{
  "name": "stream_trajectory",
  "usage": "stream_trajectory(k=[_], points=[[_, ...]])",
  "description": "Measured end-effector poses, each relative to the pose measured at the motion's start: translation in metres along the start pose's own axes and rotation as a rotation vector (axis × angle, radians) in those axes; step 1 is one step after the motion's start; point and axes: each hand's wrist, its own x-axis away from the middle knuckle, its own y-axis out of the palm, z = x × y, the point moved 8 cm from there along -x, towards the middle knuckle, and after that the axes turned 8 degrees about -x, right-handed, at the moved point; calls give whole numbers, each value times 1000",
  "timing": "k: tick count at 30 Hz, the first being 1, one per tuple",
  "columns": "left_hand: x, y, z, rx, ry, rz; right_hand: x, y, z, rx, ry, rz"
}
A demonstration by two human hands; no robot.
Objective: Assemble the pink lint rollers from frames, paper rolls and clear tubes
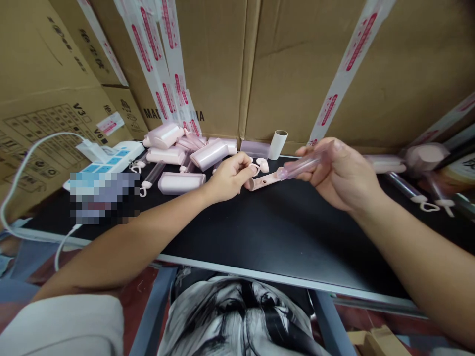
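My right hand (343,173) is wrapped round a clear pinkish plastic tube (306,164), held tilted above the black table. At the tube's left end is a pale pink slotted piece (265,181) with a small dark hole; whether the two are joined I cannot tell. My left hand (230,178) pinches close to that piece's left end, thumb and forefinger pressed together by a small pink part (262,165) with a rounded end. Its fingertips partly hide what they grip. Behind the hands a white cylinder (278,144) stands upright, open at the top.
Several pink and lilac plastic casings (181,183) are heaped left of my hands. A white power strip (122,151) with cables lies further left, beside a blurred-out patch. More tubes with heart-shaped loops (429,206) lie at right. Taped cardboard boxes (289,64) wall the back of the black table (237,237).
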Motion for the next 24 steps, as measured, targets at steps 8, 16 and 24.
stream_trajectory(k=[8, 16, 24], points=[[6, 5, 9, 252, -110, -124, 16, 26, 13, 805, -176, -322], [15, 21, 18, 235, -149, -238, 33, 51, 21, 1114, -340, -490], [20, 29, 20, 86, -123, -369, 39, 55, 22, 1307, -430, -481]])
